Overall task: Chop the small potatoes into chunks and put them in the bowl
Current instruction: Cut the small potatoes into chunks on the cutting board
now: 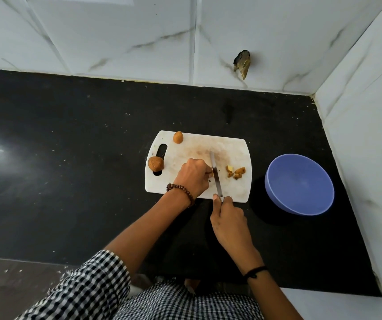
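Small brown potato piece (210,173) is sitting on the white plastic cutting board (231,146), left hand (193,176) curling over it, pinning it. Right hand (228,218) is gripping the steel knife (215,174), blade pressing down right beside those curled fingers; a rolling piece is likely meaning a nick.

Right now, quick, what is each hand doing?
Left hand: fingers curled on a potato piece, mostly hidden, on the board.
Right hand: grips the knife, blade down on the board.
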